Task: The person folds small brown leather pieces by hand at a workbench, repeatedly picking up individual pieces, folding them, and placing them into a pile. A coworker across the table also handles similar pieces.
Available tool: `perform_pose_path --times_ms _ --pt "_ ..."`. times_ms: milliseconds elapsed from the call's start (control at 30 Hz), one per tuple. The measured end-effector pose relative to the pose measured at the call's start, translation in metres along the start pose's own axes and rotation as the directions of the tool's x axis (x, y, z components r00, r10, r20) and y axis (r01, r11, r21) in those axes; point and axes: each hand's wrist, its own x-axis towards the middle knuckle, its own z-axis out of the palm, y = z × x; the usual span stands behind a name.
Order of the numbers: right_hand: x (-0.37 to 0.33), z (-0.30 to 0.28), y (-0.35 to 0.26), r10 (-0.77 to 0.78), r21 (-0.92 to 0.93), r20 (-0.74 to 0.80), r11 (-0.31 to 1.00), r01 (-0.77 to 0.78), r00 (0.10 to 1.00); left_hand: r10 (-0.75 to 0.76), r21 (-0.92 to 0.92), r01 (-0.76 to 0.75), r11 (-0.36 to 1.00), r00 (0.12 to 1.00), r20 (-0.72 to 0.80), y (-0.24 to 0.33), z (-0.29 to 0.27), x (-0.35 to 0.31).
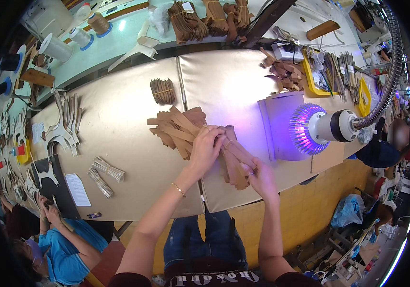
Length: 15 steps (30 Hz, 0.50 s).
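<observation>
A bundle of flat brown strips (236,160), leather-like, lies across the table in front of me, with a thin band around it near its upper end. My left hand (207,148) has its fingers closed at that upper end, by the band. Lower down, on the right side of the bundle, my right hand (262,179) grips the strips between thumb and fingers. Touching my left hand's far side is a loose pile of brown strips (176,128), lying in crossed directions. Beyond the pile sits a small banded bundle of brown strips (163,91).
A lit purple lamp (310,129) on a flexible metal neck (392,67) hangs at the right, above a brown box-like stand (279,103). Brown scraps (286,74) and a yellow tray (312,79) lie behind it. Pale bundles (108,168) rest at left, near a seated person (66,246).
</observation>
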Motion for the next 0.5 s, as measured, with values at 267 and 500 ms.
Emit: perform_pose_path --times_ms 267,500 --pt "-0.015 -0.012 -0.005 0.019 -0.351 0.098 0.936 0.017 0.995 0.01 0.036 -0.01 0.999 1.0 0.0 0.002 0.002 -0.003" --pt "0.006 -0.027 -0.017 -0.227 -0.35 -0.093 0.919 0.182 0.969 -0.069 0.052 0.079 0.996 0.982 -0.173 0.028 0.005 -0.05"
